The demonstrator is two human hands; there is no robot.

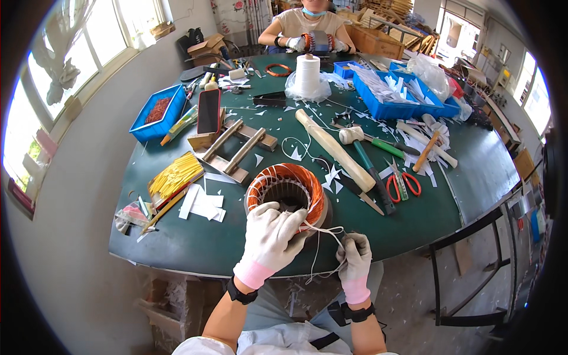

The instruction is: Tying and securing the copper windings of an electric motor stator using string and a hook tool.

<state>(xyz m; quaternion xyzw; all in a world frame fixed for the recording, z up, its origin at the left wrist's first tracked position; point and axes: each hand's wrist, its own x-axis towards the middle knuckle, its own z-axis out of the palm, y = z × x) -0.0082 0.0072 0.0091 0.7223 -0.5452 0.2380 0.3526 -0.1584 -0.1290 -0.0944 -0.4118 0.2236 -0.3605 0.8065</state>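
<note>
A motor stator (316, 193) with orange copper windings laced in white cord stands upright at the near table edge. My left hand (272, 235), in a white glove with a pink cuff, grips its near winding rim, fingers curled over toward the bore. White cord (322, 228) runs in loops from beside the left fingertips to my right hand (355, 254). That gloved hand is closed on the cord just off the table edge, to the right of the stator; its fingertips are partly hidden. A long loose strand dangles between both hands.
Around the stator lie a wooden mallet handle (337, 151), red-handled scissors (404, 185), a metal-and-wood stand (234, 151), yellow strips (176, 177) and paper scraps. Farther back are a cord spool (307, 77) and blue bins (384, 106). A co-worker (310, 29) handles another stator opposite.
</note>
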